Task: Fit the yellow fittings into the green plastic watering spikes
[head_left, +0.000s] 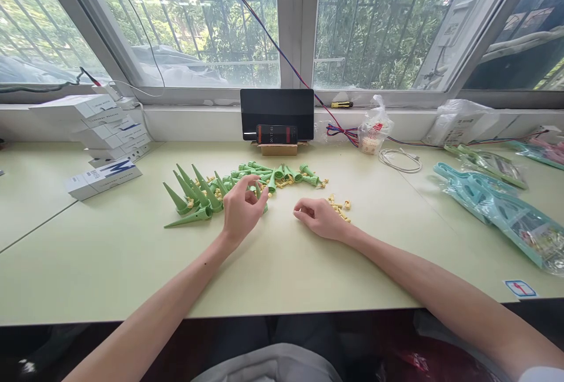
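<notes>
My left hand (242, 208) is above the table in front of the green pile, its thumb and fingers closed around a green plastic spike (265, 209) that they mostly hide. My right hand (322, 218) rests low over the table with its fingers curled together; whatever is in them, if anything, is hidden. Small yellow plastic pieces (347, 205) lie just beside and behind it. Several green spikes (194, 188) stand upright on the left. More hollow green cones (273, 179) lie heaped behind my left hand, with yellow pieces among them.
A phone (277, 134) leans on a small stand before a dark tablet (277, 113). White boxes (108, 129) are stacked at the left. A coiled white cable (400, 160), a plastic bag (375, 126) and packaged blue items (497, 200) lie to the right. The table's front edge (282, 315) is near me.
</notes>
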The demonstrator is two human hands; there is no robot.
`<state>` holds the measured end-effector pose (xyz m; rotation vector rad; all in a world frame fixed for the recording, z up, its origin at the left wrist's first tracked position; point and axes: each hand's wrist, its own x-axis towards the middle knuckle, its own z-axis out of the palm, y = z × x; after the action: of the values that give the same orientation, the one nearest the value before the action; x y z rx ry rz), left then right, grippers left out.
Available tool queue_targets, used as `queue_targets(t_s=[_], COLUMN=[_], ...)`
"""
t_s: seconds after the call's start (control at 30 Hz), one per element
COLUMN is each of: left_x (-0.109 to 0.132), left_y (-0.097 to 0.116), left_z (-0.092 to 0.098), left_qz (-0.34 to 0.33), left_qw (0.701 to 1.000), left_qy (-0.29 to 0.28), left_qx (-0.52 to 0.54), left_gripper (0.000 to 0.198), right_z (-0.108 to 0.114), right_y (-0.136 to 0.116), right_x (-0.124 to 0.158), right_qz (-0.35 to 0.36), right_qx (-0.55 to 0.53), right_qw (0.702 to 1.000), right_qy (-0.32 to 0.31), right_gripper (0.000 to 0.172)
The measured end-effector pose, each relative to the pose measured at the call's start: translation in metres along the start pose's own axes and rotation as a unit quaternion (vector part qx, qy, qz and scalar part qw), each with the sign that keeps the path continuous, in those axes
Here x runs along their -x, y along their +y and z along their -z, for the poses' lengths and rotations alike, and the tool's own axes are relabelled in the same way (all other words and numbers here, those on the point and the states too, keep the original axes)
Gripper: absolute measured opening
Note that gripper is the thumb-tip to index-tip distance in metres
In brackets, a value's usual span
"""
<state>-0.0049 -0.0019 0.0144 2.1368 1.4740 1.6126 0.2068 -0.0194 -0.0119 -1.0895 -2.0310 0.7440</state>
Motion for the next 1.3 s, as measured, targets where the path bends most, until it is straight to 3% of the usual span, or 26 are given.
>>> queue_targets(t_s=[0.13,0.2,0.27,0.33,0.43,0.5,0.67,0.87,1.3], left_x=[0.001,0.003,0.005,0.009,0.012,0.013,0.012,0.013,0.014], left_y=[0.005,0.007,0.007,0.006,0.003,0.001,0.001,-0.001,0.000], left_z=[0.002,0.002,0.000,-0.003,-0.008,-0.010,-0.011,-0.012,-0.012], left_qz=[-0.072,-0.114,-0.142,-0.148,-0.106,-0.068,-0.025,-0.019,-0.008], left_qw=[0.993,0.987,0.985,0.986,0.977,0.972,0.970,0.968,0.965], left_qy=[0.078,0.091,0.053,-0.038,-0.176,-0.219,-0.239,-0.247,-0.259], left_qx=[0.049,0.071,0.077,0.071,0.052,0.051,0.043,0.038,0.030], left_gripper=[0.015,0.012,0.005,0.004,0.010,0.017,0.019,0.020,0.022], right_z=[0.000,0.000,0.000,0.000,0.000,0.001,0.001,0.001,0.001], right_y=[0.001,0.001,0.000,0.000,-0.001,-0.002,-0.004,-0.006,-0.005], right_x=[0.000,0.000,0.000,0.000,0.000,0.000,0.002,0.002,0.003], right_qz=[0.001,0.002,0.002,0.001,0.003,0.004,0.023,0.038,0.037], right_qx=[-0.001,-0.003,-0.003,-0.005,-0.006,-0.003,0.002,0.017,0.010], right_qw=[1.000,1.000,1.000,1.000,1.000,1.000,1.000,0.999,0.999], right_qy=[0.000,-0.001,-0.001,-0.003,-0.003,-0.003,-0.013,-0.013,-0.014], right_gripper=[0.013,0.013,0.013,0.014,0.018,0.020,0.027,0.040,0.040])
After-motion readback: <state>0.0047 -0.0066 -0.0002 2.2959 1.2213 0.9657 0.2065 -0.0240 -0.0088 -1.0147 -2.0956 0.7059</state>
